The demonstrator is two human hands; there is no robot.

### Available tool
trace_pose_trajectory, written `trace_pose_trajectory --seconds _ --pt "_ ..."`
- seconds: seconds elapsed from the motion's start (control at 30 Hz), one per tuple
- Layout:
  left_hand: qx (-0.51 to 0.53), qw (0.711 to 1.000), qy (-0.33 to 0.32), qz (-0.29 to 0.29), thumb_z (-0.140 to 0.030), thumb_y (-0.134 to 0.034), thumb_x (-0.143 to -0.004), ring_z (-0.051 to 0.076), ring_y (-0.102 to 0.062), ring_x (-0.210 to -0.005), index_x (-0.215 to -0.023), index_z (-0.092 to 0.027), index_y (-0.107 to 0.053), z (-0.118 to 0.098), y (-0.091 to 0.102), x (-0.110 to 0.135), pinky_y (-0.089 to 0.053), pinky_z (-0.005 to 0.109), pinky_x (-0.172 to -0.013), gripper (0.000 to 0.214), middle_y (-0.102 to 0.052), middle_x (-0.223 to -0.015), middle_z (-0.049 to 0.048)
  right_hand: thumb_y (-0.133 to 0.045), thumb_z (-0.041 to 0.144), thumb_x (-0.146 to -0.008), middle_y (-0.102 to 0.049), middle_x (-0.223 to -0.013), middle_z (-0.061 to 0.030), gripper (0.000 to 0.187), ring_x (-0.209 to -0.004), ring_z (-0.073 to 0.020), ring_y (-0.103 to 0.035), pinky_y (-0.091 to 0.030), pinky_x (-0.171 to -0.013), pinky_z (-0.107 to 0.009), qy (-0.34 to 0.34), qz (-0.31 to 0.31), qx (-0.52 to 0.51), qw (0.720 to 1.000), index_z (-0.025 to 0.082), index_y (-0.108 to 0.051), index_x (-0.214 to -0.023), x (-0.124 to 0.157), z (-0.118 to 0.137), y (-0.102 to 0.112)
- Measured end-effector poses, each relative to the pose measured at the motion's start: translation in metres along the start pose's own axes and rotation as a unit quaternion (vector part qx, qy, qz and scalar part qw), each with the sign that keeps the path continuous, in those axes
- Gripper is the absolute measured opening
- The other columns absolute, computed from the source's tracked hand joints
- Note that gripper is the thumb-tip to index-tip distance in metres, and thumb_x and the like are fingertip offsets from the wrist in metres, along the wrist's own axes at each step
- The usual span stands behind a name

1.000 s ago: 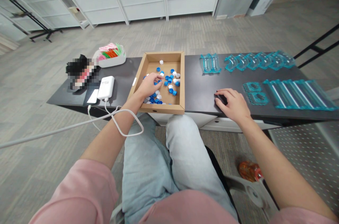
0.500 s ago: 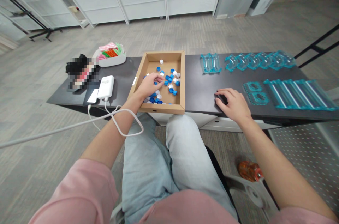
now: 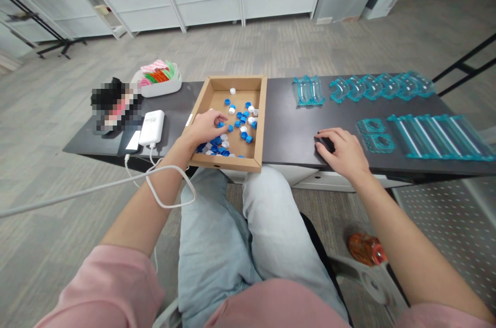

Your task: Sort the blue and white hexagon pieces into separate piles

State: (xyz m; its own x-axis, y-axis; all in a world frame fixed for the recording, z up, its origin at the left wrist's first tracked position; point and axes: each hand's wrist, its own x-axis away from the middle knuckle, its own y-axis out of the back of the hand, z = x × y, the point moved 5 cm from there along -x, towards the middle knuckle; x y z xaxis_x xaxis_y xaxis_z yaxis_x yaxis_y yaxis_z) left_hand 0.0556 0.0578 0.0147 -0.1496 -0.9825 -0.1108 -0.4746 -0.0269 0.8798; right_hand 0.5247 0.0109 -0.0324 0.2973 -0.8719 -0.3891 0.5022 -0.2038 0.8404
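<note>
The left hand (image 3: pixel 209 126) is partly curled, fingers bent and lowered; whether a piece is pinched there I cannot tell. Under its fingers and just ahead lie small blue six-sided, apparently plastic pieces (image 3: pixel 244 135) and matching white six-sided ones (image 3: pixel 232 91). They look light, stiff, hard to break and perhaps slick; fingertip and thumb across opposite flats should hold best. Around that hand stands a shallow brown cardboard box (image 3: pixel 232 164), likely light and slightly flexible, best held by its walls. Farther right, the right hand (image 3: pixel 341 150) curves loosely over a small black object (image 3: pixel 326 144), its firmness of hold unclear.
</note>
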Motion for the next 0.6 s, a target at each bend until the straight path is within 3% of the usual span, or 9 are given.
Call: trace_pose_trajectory --seconds 0.13,0.33,0.6 --pt "0.015 1.000 -0.013 -0.005 -0.042 -0.084 -0.088 0.028 -0.076 -0.095 -0.105 -0.026 -0.087 0.006 0.004 -0.003 -0.065 0.042 -0.100 0.024 -0.084 -0.104 0.0087 -0.065 0.043 -0.107 -0.085 -0.134 -0.0134 0.027 -0.123 -0.0406 -0.076 -0.056 -0.104 -0.060 -0.004 0.000 -0.003 1.000 0.030 -0.084 -0.121 0.000 -0.002 0.000" --pt "0.073 0.996 -0.007 -0.046 -0.048 -0.077 -0.100 0.027 -0.078 -0.104 -0.119 -0.025 -0.087 -0.008 0.008 0.004 -0.065 0.041 -0.104 0.031 -0.086 -0.118 0.0098 -0.065 0.043 -0.107 -0.086 -0.133 -0.0131 0.027 -0.123 -0.0413 -0.076 -0.057 -0.105 -0.061 -0.008 -0.002 -0.009 1.000 0.031 -0.085 -0.121 0.000 -0.001 0.001" --pt "0.116 0.992 -0.025 -0.051 -0.047 -0.091 -0.095 0.023 -0.077 -0.098 -0.105 -0.023 -0.083 -0.026 0.006 0.009 -0.068 0.039 -0.096 0.027 -0.081 -0.111 0.0093 -0.064 0.043 -0.107 -0.085 -0.134 -0.0138 0.027 -0.123 -0.0418 -0.076 -0.056 -0.106 -0.062 -0.011 -0.002 -0.005 1.000 0.030 -0.084 -0.121 0.000 -0.002 0.000"
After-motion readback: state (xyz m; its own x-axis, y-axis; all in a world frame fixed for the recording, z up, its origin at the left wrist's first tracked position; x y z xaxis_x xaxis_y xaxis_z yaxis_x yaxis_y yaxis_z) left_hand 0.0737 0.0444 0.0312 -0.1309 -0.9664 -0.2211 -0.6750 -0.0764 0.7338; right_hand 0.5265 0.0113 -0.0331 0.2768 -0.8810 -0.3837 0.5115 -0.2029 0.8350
